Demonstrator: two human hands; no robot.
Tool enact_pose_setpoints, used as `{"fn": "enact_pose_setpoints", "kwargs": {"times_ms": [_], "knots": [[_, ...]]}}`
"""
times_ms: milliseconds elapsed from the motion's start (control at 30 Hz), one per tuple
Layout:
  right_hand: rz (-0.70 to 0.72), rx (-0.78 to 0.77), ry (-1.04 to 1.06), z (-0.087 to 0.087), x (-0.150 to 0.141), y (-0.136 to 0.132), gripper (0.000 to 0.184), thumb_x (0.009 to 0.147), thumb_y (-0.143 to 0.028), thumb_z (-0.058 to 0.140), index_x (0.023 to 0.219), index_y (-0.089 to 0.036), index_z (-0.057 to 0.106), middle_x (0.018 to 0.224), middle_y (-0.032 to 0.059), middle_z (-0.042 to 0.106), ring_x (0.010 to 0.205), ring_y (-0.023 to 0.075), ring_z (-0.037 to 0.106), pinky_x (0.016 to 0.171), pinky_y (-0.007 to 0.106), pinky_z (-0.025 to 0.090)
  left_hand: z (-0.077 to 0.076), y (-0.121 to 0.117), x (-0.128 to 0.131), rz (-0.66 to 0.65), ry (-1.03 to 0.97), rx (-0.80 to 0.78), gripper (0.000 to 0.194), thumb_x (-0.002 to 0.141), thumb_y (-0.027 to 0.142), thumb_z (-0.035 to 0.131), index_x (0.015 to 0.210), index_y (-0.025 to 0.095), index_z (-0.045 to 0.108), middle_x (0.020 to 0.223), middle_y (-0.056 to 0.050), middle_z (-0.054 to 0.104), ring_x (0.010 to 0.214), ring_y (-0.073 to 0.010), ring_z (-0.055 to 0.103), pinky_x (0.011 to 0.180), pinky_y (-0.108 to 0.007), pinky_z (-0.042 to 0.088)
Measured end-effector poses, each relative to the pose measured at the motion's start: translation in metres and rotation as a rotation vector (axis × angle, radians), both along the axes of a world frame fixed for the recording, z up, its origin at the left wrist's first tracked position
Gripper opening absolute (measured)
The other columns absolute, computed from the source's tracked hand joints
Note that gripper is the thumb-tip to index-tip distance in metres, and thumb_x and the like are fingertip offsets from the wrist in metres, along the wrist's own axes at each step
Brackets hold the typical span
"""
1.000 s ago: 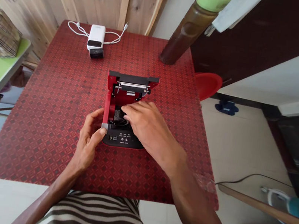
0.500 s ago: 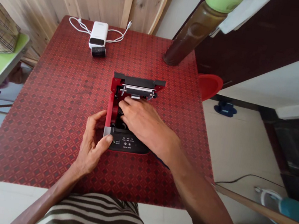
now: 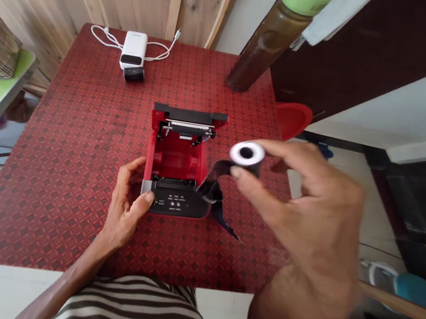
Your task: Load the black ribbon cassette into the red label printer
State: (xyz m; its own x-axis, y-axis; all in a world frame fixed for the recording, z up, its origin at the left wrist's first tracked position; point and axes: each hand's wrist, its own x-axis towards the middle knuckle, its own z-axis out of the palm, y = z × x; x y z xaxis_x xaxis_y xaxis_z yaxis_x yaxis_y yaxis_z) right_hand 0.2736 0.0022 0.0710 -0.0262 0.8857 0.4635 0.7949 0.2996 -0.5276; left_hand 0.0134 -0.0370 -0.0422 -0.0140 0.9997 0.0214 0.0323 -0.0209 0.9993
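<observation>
A small red and black receipt printer [image 3: 177,167] stands on the table with its lid [image 3: 190,116] raised, its red paper bay showing nothing inside. My left hand [image 3: 127,200] grips its front left corner, thumb on the button panel and fingers along the side. Up and to the right of the printer, my right hand [image 3: 296,193] pinches a paper roll [image 3: 248,162] between thumb and fingers. The roll has a white end face with a dark core and a dark outer side. From it a dark loose strip [image 3: 215,181] trails down past the printer's right front corner.
The table [image 3: 92,136] has a red patterned cover. At its back lie a white power bank [image 3: 134,46] with a white cable and a small black object [image 3: 133,74]. A tall brown bottle with a green lid [image 3: 271,40] stands back right, near a red stool [image 3: 293,121].
My right hand has come out of the printer's bay and moved right and up, now with the paper roll in it. My left hand stays on the printer.
</observation>
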Motion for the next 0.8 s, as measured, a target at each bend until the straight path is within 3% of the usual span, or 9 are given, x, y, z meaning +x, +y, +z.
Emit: {"fn": "enact_pose_setpoints", "kwargs": {"times_ms": [67, 133, 200, 267, 333, 433, 567, 800], "knots": [[-0.221, 0.071, 0.205, -0.02, 0.021, 0.011, 0.024, 0.094, -0.04, 0.089, 0.115, -0.03, 0.083, 0.104, 0.0034, 0.084, 0.089, 0.0265, 0.077, 0.084, 0.046, 0.064, 0.001, 0.0, 0.0, 0.008, 0.008, 0.0, 0.065, 0.105, 0.064, 0.075, 0.156, 0.028, 0.061, 0.141, -0.012, 0.075, 0.123, -0.0329, 0.074, 0.103, -0.049, 0.062], [-0.407, 0.192, 0.456, -0.052, 0.035, 0.027, 0.027, 0.094, -0.047, 0.085, 0.111, -0.027, 0.078, 0.102, 0.0057, 0.082, 0.087, 0.0255, 0.075, 0.078, 0.042, 0.062, 0.002, 0.001, 0.0, 0.015, 0.017, 0.001, 0.064, 0.104, 0.064, 0.075, 0.155, 0.028, 0.062, 0.139, -0.012, 0.076, 0.121, -0.0326, 0.075, 0.1, -0.048, 0.062], [-0.506, 0.189, 0.547, -0.086, 0.04, 0.043, 0.031, 0.092, -0.052, 0.083, 0.104, -0.027, 0.07, 0.098, 0.006, 0.079, 0.081, 0.0231, 0.071, 0.073, 0.039, 0.058, 0.003, 0.002, 0.0, 0.015, 0.024, 0.006, 0.063, 0.104, 0.065, 0.075, 0.154, 0.028, 0.062, 0.138, -0.011, 0.077, 0.12, -0.0326, 0.075, 0.099, -0.048, 0.062], [-0.527, 0.16, 0.545, -0.114, 0.037, 0.053, 0.036, 0.086, -0.051, 0.087, 0.101, -0.026, 0.065, 0.094, 0.0039, 0.077, 0.078, 0.0217, 0.069, 0.075, 0.039, 0.058, 0.004, 0.004, 0.0, 0.018, 0.043, 0.017, 0.064, 0.104, 0.066, 0.074, 0.153, 0.028, 0.062, 0.137, -0.011, 0.077, 0.121, -0.0331, 0.076, 0.1, -0.049, 0.062], [-0.449, 0.023, 0.499, -0.13, 0.027, 0.055, 0.036, 0.089, -0.052, 0.084, 0.105, -0.027, 0.063, 0.097, 0.0029, 0.078, 0.082, 0.0214, 0.071, 0.08, 0.039, 0.059, 0.005, 0.004, 0.0, 0.02, 0.069, 0.028, 0.064, 0.103, 0.067, 0.073, 0.153, 0.027, 0.062, 0.136, -0.011, 0.078, 0.12, -0.0335, 0.076, 0.101, -0.049, 0.061], [-0.261, -0.156, 0.456, -0.138, 0.01, 0.05, 0.036, 0.091, -0.054, 0.084, 0.106, -0.027, 0.064, 0.1, 0.0029, 0.081, 0.087, 0.0224, 0.074, 0.085, 0.04, 0.06, 0.005, 0.004, -0.001, 0.018, 0.092, 0.029, 0.066, 0.104, 0.068, 0.072, 0.153, 0.027, 0.061, 0.135, -0.012, 0.079, 0.118, -0.0335, 0.077, 0.099, -0.049, 0.06], [-0.088, -0.263, 0.446, -0.136, 0.0, 0.043, 0.036, 0.091, -0.056, 0.085, 0.102, -0.027, 0.067, 0.095, 0.002, 0.081, 0.084, 0.0223, 0.074, 0.082, 0.039, 0.06, 0.004, 0.004, -0.002, 0.014, 0.089, 0.034, 0.066, 0.104, 0.068, 0.072, 0.154, 0.026, 0.062, 0.137, -0.012, 0.079, 0.12, -0.0333, 0.076, 0.101, -0.048, 0.06], [0.036, -0.342, 0.43, -0.13, 0.004, 0.042, 0.028, 0.093, -0.048, 0.084, 0.104, -0.026, 0.072, 0.104, 0.0049, 0.083, 0.094, 0.0245, 0.077, 0.09, 0.043, 0.061, 0.003, 0.004, -0.002, 0.021, 0.077, 0.024, 0.066, 0.104, 0.069, 0.072, 0.154, 0.026, 0.062, 0.139, -0.012, 0.079, 0.12, -0.0331, 0.076, 0.1, -0.048, 0.059]]}}
